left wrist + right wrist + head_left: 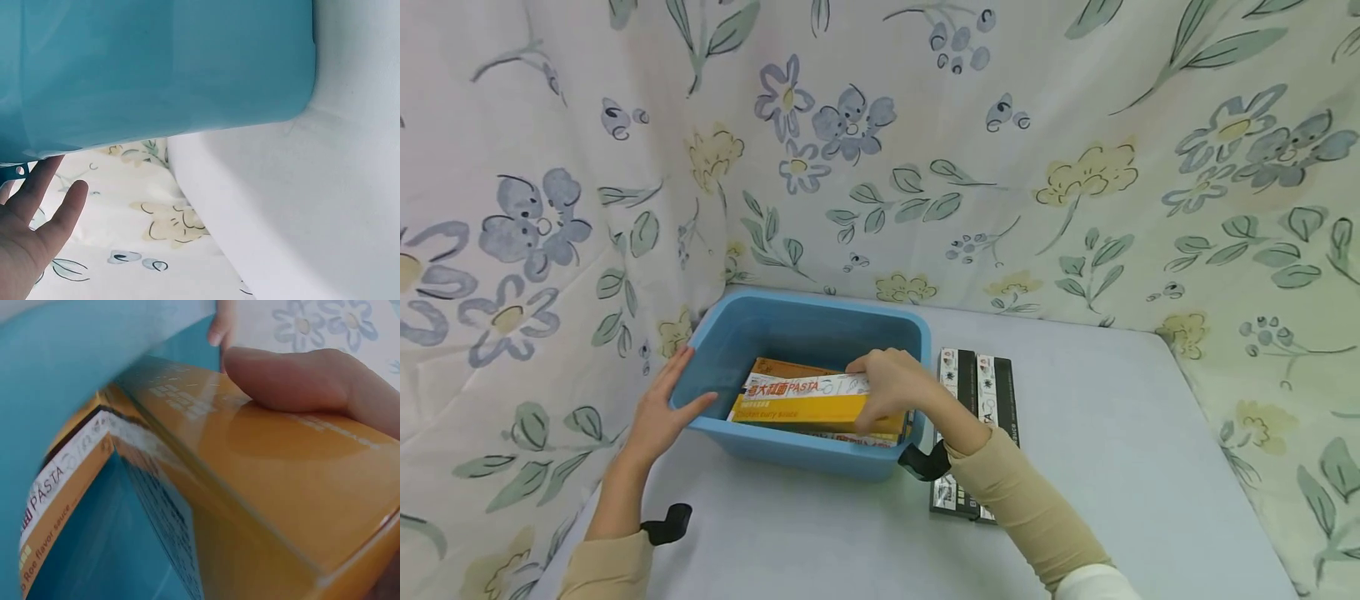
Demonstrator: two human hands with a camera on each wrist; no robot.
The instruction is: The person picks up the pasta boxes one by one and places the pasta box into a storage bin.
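My right hand (pixel 891 387) grips the right part of a yellow pasta box (pixel 797 409) inside a blue plastic bin (pixel 805 454). The box is printed with PASTA and curry sauce lettering. In the right wrist view the thumb (pixel 287 381) lies along its broad yellow face. Below and behind it in the bin are other pasta boxes, among them an orange-brown box (pixel 782 367). At the bin's left rim rests my left hand (pixel 662 408), fingers extended and thumb spread over the edge. The left wrist view shows fingers (pixel 40 187) beside the bin's outer wall.
Two black-and-white boxes (pixel 998 379) lie side by side on the white table (pixel 1112 467), just right of the bin, partly behind my right forearm. Floral cloth (pixel 865 167) hangs behind the table and along its left side.
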